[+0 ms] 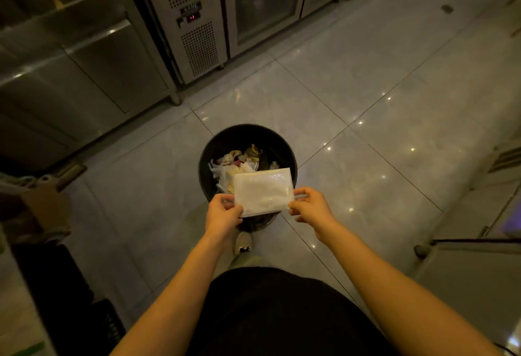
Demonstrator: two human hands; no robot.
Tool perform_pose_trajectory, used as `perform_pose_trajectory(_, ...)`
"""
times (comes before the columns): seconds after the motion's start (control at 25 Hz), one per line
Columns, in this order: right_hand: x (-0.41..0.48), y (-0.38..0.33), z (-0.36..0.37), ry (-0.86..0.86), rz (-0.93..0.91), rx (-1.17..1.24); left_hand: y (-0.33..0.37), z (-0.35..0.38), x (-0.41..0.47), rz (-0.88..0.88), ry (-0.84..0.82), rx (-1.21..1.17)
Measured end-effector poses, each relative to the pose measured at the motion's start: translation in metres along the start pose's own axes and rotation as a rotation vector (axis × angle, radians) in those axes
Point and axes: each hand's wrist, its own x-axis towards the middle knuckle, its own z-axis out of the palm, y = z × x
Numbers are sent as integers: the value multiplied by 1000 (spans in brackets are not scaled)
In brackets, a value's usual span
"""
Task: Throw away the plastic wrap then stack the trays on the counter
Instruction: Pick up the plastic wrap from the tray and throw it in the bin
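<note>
A white rectangular tray covered with shiny plastic wrap is held flat over the near rim of a round black trash bin. My left hand pinches the tray's left edge and my right hand pinches its right edge. The bin stands on the tiled floor and holds crumpled paper and wrappers. Whether the wrap is loose from the tray I cannot tell.
Stainless steel cabinets and a refrigerated unit with a red display line the far left and top. A metal cart or counter leg stands at the right. My foot is just behind the bin. Dark boxes sit at the left.
</note>
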Motion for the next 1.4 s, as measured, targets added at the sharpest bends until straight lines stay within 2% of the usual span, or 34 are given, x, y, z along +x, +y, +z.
perform_pose_trajectory(0.28, 40, -41, 57, 58, 87, -118, 9, -38, 72, -28, -44, 220)
perform_pose_trajectory(0.6, 70, -50, 53, 60, 138, -252, 16, -26, 96, -59, -106, 310)
perform_pose_trajectory(0.76, 81, -49, 46, 50, 120, -294, 24, -16, 101, 0, -112, 342)
perform_pose_trajectory(1.0, 94, -48, 36, 57, 79, -220, 39, -2, 106, 126, -126, 342)
perform_pose_trajectory(1.24, 99, -43, 26, 134, 114, -227, 41, 2, 114, 235, -261, 653)
perform_pose_trajectory(1.4, 95, -41, 23, 114, 77, -211, 40, 2, 114, 271, -250, 692)
